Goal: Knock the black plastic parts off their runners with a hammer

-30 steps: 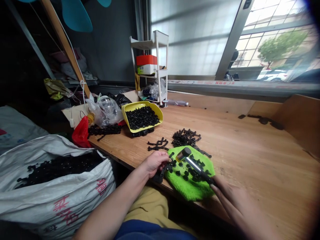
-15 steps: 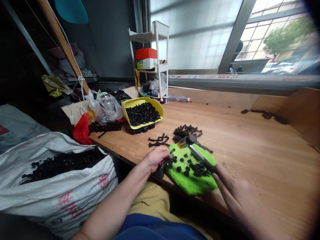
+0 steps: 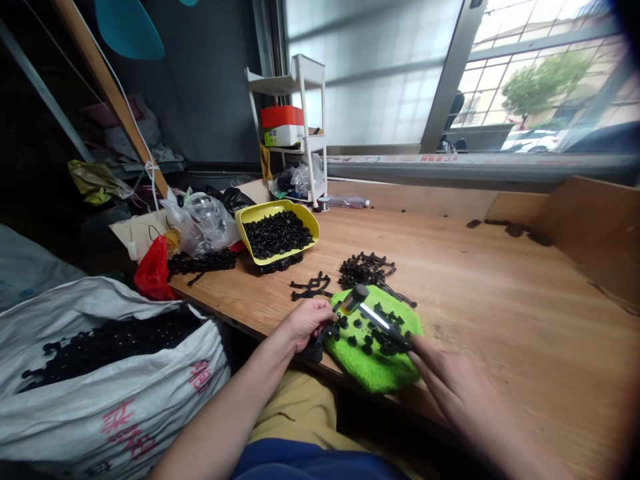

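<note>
My right hand [image 3: 440, 368] is wrapped round the dark grip of a mallet [image 3: 379, 318]. Its head, black at one end and yellowish at the other, hangs just right of my left fingers. My left hand [image 3: 306, 323] is closed in a pinch on a small black plastic piece [image 3: 327, 328] at the cloth's left edge; the fingers hide much of it. A fuzzy bright green cloth [image 3: 375, 379] lies beneath, at the front edge of the table. Several small black round-headed pieces [image 3: 367, 345] are scattered over it, with a denser cluster under the mallet's handle.
Beyond the cloth lie a heap of black parts [image 3: 361, 270] and several branched ones [image 3: 311, 285]. A yellow scoop-shaped tray [image 3: 315, 230] full of black pieces stands on the wooden table [image 3: 480, 300]. Left are a red bag [image 3: 153, 268] and a white sack [image 3: 170, 373] of black parts.
The mallet's head has come down and leftward, nearer my left fingers. My left hand keeps its pinch at the cloth's edge. The whole view has shifted slightly.
</note>
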A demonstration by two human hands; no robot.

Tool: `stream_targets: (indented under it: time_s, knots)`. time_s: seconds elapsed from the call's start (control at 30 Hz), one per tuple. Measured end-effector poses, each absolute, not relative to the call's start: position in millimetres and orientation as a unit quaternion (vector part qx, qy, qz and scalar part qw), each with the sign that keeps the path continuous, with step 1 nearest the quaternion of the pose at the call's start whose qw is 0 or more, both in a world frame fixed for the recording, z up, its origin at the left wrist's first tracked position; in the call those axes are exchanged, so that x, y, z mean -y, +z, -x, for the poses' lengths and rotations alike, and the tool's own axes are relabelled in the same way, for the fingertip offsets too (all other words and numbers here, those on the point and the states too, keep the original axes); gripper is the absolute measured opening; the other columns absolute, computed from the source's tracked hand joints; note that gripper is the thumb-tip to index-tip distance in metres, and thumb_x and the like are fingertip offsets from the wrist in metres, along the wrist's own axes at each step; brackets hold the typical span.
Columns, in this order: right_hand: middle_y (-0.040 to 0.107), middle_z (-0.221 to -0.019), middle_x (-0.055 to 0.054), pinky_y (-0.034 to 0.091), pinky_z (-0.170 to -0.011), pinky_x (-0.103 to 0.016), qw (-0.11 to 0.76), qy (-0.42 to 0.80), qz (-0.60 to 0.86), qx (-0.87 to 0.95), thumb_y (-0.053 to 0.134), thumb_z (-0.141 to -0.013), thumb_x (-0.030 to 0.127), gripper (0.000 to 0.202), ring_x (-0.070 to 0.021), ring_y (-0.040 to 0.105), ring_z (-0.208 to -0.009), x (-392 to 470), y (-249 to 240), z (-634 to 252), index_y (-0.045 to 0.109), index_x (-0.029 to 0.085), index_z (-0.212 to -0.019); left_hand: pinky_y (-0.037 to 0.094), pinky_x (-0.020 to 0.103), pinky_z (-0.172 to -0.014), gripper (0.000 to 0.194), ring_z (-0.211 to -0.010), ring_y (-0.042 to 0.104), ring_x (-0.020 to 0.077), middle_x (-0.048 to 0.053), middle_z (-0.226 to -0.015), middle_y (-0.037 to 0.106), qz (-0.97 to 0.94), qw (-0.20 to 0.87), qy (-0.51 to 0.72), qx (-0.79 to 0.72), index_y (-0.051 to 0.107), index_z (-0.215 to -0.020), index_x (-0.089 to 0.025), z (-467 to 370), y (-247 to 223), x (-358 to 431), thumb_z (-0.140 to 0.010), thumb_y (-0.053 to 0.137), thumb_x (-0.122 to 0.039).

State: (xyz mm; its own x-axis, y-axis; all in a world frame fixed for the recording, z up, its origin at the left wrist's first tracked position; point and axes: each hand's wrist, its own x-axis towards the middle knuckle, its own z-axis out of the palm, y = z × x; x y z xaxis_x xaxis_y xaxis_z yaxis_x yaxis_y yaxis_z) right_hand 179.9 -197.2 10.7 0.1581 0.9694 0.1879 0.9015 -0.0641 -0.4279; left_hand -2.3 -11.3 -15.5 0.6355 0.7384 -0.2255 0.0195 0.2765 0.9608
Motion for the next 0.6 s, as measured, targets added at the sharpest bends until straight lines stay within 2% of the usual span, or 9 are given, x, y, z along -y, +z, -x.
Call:
stream_targets:
  time_s: [0.07, 0.13, 0.27, 0.47, 0.53, 0.6]
  knots:
    - [0.058, -0.082, -0.002, 0.042, -0.065, -0.028, 0.273, 0.099, 0.719, 0.632, 0.022, -0.096, 0.046, 0.032, -0.0214, 0.057, -0.08, 212, 7, -187, 0.046, 0.025, -0.096, 0.017, 0.016, -0.033, 0.02, -0.033, 0.03, 0.0018, -0.007, -0.042, 0.04, -0.542, 0.728, 0.256, -0.332, 0.046, -0.056, -0.014, 6, -16, 12, -0.063, 0.065, -0.018]
    - [0.06, -0.088, 0.0, 0.042, -0.068, -0.023, 0.298, 0.127, 0.721, 0.612, 0.028, -0.096, 0.048, 0.031, -0.0189, 0.056, -0.086, 230, 2, -192, 0.047, 0.027, -0.105, 0.02, 0.014, -0.035, 0.017, -0.036, 0.034, 0.0013, -0.005, -0.048, 0.046, -0.52, 0.742, 0.276, -0.32, 0.051, -0.062, -0.012, 11, -16, 14, -0.065, 0.066, -0.02]
    - [0.061, -0.089, 0.001, 0.042, -0.069, -0.023, 0.324, 0.184, 0.717, 0.589, 0.031, -0.094, 0.052, 0.034, -0.0195, 0.057, -0.082, 253, -9, -196, 0.048, 0.029, -0.113, 0.026, 0.011, -0.036, 0.02, -0.041, 0.04, 0.0007, -0.004, -0.057, 0.052, -0.455, 0.765, 0.313, -0.333, 0.056, -0.073, -0.012, 15, -13, 20, -0.066, 0.071, -0.022]
    - [0.057, -0.073, -0.001, 0.039, -0.06, -0.03, 0.293, 0.218, 0.756, 0.543, 0.027, -0.093, 0.058, 0.041, -0.0223, 0.055, -0.069, 253, -13, -192, 0.051, 0.025, -0.097, 0.037, 0.01, -0.04, 0.023, -0.05, 0.051, 0.0024, 0.0, -0.072, 0.06, -0.445, 0.78, 0.308, -0.315, 0.059, -0.084, -0.011, 13, -5, 29, -0.067, 0.072, -0.021]
    - [0.061, -0.085, -0.004, 0.041, -0.064, -0.029, 0.317, 0.201, 0.745, 0.552, 0.03, -0.092, 0.057, 0.041, -0.0241, 0.057, -0.082, 256, -15, -190, 0.054, 0.024, -0.099, 0.041, 0.01, -0.042, 0.025, -0.052, 0.053, 0.0027, 0.002, -0.077, 0.062, -0.445, 0.783, 0.307, -0.307, 0.06, -0.087, -0.011, 12, -3, 31, -0.066, 0.072, -0.017]
    - [0.061, -0.105, -0.005, 0.045, -0.071, -0.027, 0.347, 0.17, 0.736, 0.557, 0.035, -0.092, 0.055, 0.041, -0.0256, 0.054, -0.1, 262, -21, -189, 0.056, 0.023, -0.107, 0.044, 0.01, -0.044, 0.025, -0.052, 0.054, 0.0022, 0.003, -0.079, 0.063, -0.438, 0.785, 0.316, -0.303, 0.061, -0.087, -0.01, 10, -2, 32, -0.065, 0.072, -0.014]
